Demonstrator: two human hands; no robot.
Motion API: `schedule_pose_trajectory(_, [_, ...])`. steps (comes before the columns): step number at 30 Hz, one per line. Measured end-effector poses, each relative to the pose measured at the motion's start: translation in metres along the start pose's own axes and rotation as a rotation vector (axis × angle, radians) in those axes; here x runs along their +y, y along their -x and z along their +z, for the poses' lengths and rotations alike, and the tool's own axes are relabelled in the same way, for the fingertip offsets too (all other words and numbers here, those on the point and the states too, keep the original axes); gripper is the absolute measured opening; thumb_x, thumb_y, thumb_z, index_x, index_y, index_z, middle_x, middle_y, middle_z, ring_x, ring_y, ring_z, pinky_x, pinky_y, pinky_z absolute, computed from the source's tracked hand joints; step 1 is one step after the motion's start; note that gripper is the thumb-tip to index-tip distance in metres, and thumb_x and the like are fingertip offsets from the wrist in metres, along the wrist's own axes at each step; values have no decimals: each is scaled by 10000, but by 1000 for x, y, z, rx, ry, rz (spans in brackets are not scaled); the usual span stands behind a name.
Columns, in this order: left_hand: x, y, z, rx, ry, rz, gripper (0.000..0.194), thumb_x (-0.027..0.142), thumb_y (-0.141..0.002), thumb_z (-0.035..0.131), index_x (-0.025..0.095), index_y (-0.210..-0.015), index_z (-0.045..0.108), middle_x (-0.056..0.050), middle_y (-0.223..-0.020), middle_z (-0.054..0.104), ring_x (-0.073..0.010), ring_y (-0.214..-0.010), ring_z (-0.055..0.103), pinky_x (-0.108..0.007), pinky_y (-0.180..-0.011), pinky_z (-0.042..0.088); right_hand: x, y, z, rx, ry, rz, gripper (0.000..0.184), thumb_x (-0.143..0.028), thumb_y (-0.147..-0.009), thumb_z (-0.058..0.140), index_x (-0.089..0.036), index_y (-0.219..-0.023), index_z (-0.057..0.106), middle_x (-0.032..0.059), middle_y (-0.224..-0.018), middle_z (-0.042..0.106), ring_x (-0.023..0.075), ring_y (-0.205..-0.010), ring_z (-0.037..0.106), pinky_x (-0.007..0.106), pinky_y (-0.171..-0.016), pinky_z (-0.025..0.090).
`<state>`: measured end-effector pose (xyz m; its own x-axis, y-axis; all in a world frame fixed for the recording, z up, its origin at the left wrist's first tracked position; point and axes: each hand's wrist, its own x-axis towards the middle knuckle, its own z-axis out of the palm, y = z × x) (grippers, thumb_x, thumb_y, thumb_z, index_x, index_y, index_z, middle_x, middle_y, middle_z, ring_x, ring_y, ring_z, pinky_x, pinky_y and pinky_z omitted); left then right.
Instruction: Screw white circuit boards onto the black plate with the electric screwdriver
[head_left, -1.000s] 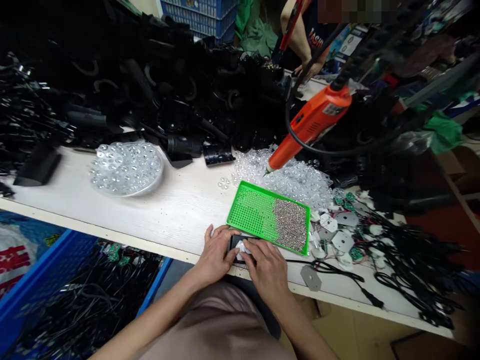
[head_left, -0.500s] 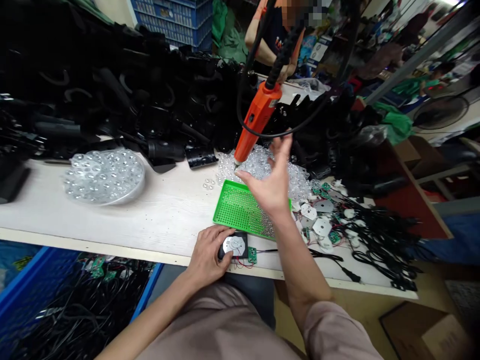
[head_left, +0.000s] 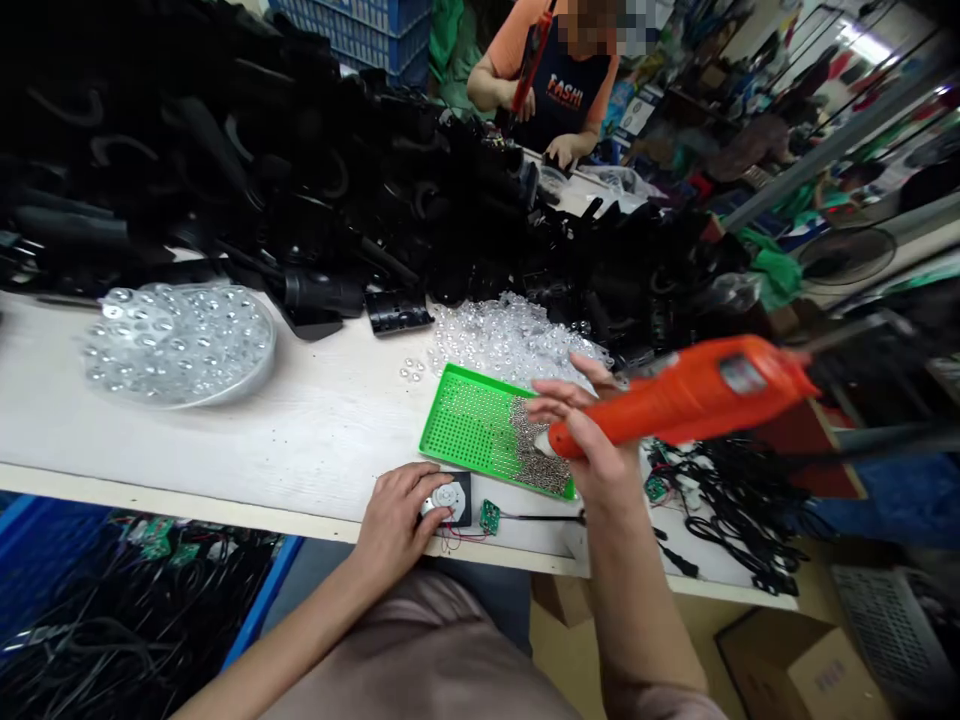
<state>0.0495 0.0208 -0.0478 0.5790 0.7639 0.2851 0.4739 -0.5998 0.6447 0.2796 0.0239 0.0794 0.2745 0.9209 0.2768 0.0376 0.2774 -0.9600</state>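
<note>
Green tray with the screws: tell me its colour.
The tray is bright green, best seen in the head view.

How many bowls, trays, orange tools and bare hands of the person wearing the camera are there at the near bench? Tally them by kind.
Bowl: 1
Green tray: 1
Orange tool: 1
Hands: 2 (left hand, right hand)
Total: 5

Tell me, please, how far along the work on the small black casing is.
The pale round part already looks placed on the black casing. In hand, the left hand steadies them, while the right hand holds the orange screwdriver, tip over the screws. Fastening probably remains, and the green circuit board still needs a place, as it lies outside the casing.
</note>
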Motion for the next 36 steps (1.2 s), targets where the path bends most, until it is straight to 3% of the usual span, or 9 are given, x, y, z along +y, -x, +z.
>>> schedule_pose_trajectory(2, [-2,0,-1,10,12,1,291,349,-950,487,249,-1207,580,-77,-1142,630,-245,-1092,558,-395,-897,454,6,18,-11,-7,-63,56,467,-397,-839,629,-257,-1262,490,13,-848,697,190,-706,691,398,-694,593])
schedule_pose_trajectory(4, [0,-1,2,5,28,-7,317,333,-943,502,243,-1243,553,-80,-1161,624,-244,-1104,551,-402,-917,453,19,28,-10,41,-129,51,497,-474,-828,628,-236,-1246,503,-35,-657,631,147,-509,608,331,-532,558])
schedule_pose_trajectory(7, [4,-4,8,-9,50,3,299,307,-941,507,235,-1226,559,-83,-1170,617,-244,-1109,548,-405,-920,451,43,31,4,142,-222,-3,617,-616,-738,662,-252,-1214,515,-88,-524,504,101,-372,442,226,-351,385])
schedule_pose_trajectory(13, [5,-5,13,-17,62,9,275,302,-926,547,231,-1191,574,-79,-1160,610,-246,-1108,545,-404,-915,444,82,24,22,160,-195,23,813,-798,-556,659,-241,-1136,541,-81,-506,491,115,-365,424,249,-359,362])
schedule_pose_trajectory(18, [4,-4,12,-31,58,2,278,285,-917,560,232,-1189,575,-78,-1163,608,-246,-1105,548,-406,-918,441,91,25,21,135,-176,59,826,-829,-546,629,-242,-1116,519,-77,-512,508,123,-360,439,249,-369,347])
schedule_pose_trajectory(24, [4,-5,12,-32,51,3,277,286,-918,547,230,-1187,588,-82,-1154,618,-248,-1100,556,-406,-910,453,98,27,20,77,-210,16,719,-792,-584,647,-264,-1058,534,-83,-488,497,119,-358,426,236,-374,333])
schedule_pose_trajectory(28, [5,-5,11,-26,49,10,274,284,-919,550,224,-1185,581,-87,-1160,616,-248,-1099,558,-412,-911,448,87,24,24,72,-203,20,726,-744,-601,685,-285,-1138,519,-89,-498,500,110,-349,397,227,-360,323])
schedule_pose_trajectory(32, [6,-6,10,-23,47,27,266,300,-934,524,217,-1181,576,-93,-1154,618,-246,-1086,561,-411,-901,447,46,21,32,263,-246,-34,784,-776,-615,642,-302,-1222,497,-95,-494,486,110,-342,374,230,-347,335])
schedule_pose_trajectory(36, [5,-5,11,-23,45,15,280,329,-932,524,223,-1184,582,-93,-1153,621,-248,-1080,565,-415,-909,444,20,34,43,252,-309,-7,851,-866,-600,532,-276,-1213,528,-95,-455,447,114,-303,350,248,-317,332])
